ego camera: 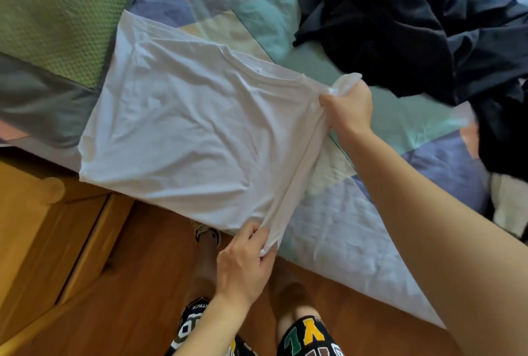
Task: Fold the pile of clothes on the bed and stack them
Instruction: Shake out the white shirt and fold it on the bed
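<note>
A white T-shirt (188, 124) lies spread flat on the bed, its lower hem hanging slightly over the bed's edge. My left hand (243, 264) pinches the shirt's near right corner at the hem. My right hand (350, 107) grips the shirt's right shoulder and sleeve, lifting that side edge into a taut fold line between both hands. A pile of dark clothes (414, 27) sits at the back right of the bed, apart from the shirt.
The bed has a patchwork quilt (343, 221) in pale blue, green and cream. A green textured pillow (57, 13) lies at the top left. A wooden cabinet (43, 227) stands left of the bed on a wooden floor (137, 284). Light fabric (511, 204) shows at the right edge.
</note>
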